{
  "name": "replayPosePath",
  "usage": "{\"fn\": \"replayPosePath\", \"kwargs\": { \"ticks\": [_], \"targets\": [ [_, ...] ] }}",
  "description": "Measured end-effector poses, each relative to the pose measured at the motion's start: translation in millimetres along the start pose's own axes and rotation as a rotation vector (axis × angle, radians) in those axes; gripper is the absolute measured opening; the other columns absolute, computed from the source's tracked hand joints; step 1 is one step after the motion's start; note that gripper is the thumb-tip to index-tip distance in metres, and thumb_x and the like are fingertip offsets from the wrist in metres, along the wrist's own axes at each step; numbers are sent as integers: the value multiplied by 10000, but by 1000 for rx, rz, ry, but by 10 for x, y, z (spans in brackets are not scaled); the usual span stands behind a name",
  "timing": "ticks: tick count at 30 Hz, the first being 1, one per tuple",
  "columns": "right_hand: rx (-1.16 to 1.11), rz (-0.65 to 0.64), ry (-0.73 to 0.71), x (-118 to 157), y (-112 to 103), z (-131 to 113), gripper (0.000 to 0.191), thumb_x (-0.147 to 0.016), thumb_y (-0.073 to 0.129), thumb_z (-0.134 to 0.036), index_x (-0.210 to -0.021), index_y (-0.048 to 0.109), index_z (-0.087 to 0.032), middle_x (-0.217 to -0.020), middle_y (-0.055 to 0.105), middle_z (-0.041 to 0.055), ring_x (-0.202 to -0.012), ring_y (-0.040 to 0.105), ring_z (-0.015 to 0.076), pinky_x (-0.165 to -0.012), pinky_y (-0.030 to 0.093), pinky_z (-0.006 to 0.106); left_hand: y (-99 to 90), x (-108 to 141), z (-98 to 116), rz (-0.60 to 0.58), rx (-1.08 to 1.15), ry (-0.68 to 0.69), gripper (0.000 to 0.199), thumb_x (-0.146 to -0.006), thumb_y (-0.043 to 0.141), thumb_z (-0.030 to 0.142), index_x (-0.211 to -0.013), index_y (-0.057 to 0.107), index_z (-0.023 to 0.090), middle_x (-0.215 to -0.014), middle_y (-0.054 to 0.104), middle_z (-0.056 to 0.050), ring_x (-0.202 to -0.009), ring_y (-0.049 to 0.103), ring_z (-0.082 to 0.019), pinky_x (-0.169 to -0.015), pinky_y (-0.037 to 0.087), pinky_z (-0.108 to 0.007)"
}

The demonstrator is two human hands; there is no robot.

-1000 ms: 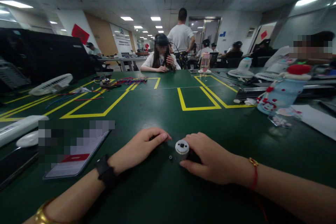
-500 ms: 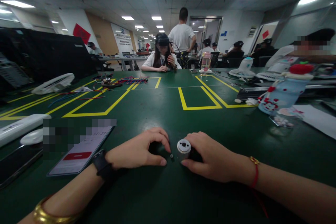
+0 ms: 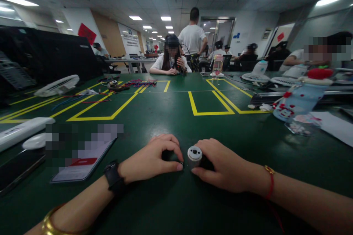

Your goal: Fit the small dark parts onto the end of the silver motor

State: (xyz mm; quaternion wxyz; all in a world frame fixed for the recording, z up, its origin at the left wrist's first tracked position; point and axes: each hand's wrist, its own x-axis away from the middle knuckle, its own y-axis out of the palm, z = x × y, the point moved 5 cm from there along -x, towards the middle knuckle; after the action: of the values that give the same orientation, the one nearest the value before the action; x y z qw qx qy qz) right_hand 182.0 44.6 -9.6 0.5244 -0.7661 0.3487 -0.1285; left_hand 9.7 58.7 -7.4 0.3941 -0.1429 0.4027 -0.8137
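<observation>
On the green table (image 3: 154, 205), my right hand (image 3: 220, 165) is closed around a silver metal cylinder (image 3: 194, 157), which stands upright with small dark holes in its top face. Just left of it, the thumb and forefinger of my left hand (image 3: 157, 156) pinch a tiny metal part (image 3: 182, 163), mostly hidden between the fingertips. A narrow gap separates the left fingertips from the cylinder. A black watch is on the left wrist, a red string on the right.
A phone (image 3: 91, 158) and a white mouse-like object (image 3: 37, 141) lie at left. Wires (image 3: 140, 83) and a white fan (image 3: 59, 85) are farther back. At right stand a blue bottle (image 3: 299, 99) and a small clear bag (image 3: 302, 123). A person (image 3: 171, 60) sits opposite.
My left hand has moved slightly right, and its thumb and forefinger have closed on the tiny metal part that lay on the table. My right hand still holds the cylinder.
</observation>
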Motion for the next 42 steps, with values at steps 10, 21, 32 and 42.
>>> {"fn": "replayPosePath", "kwargs": {
  "ticks": [10, 21, 32, 42],
  "targets": [
    [25, 6, -2, -8, -7, -8, 226, -843, 630, -345, -971, 570, -169, -932, 625, 61, -808, 530, 212, -747, 393, 358, -101, 27, 168, 368, 228, 2, 135, -923, 610, 243, -1016, 705, 261, -1004, 629, -5, -945, 601, -170, -849, 453, -309],
    [59, 33, -21, -9, -5, -28, 243, -849, 628, -351, -983, 577, -155, -932, 633, 76, -802, 533, 213, -725, 392, 345, 9, 5, 265, 341, 191, 30, 218, -937, 592, 209, -1067, 721, 327, -991, 612, 0, -934, 590, -167, -837, 458, -312],
    [40, 28, -29, -13, -9, -28, 245, -849, 632, -343, -1006, 577, -163, -957, 641, 69, -818, 539, 213, -747, 387, 351, -15, 23, 290, 331, 183, -4, 214, -966, 490, 196, -1052, 679, 247, -1046, 635, -15, -994, 592, -183, -904, 451, -332],
    [14, 19, -5, -5, -18, -38, 241, -850, 631, -330, -1023, 585, -168, -965, 634, 78, -847, 532, 223, -767, 386, 359, -59, -31, -13, 110, -125, -24, 239, -858, 512, 77, -979, 670, 209, -1017, 634, -30, -967, 591, -197, -904, 454, -354]
  ]
}}
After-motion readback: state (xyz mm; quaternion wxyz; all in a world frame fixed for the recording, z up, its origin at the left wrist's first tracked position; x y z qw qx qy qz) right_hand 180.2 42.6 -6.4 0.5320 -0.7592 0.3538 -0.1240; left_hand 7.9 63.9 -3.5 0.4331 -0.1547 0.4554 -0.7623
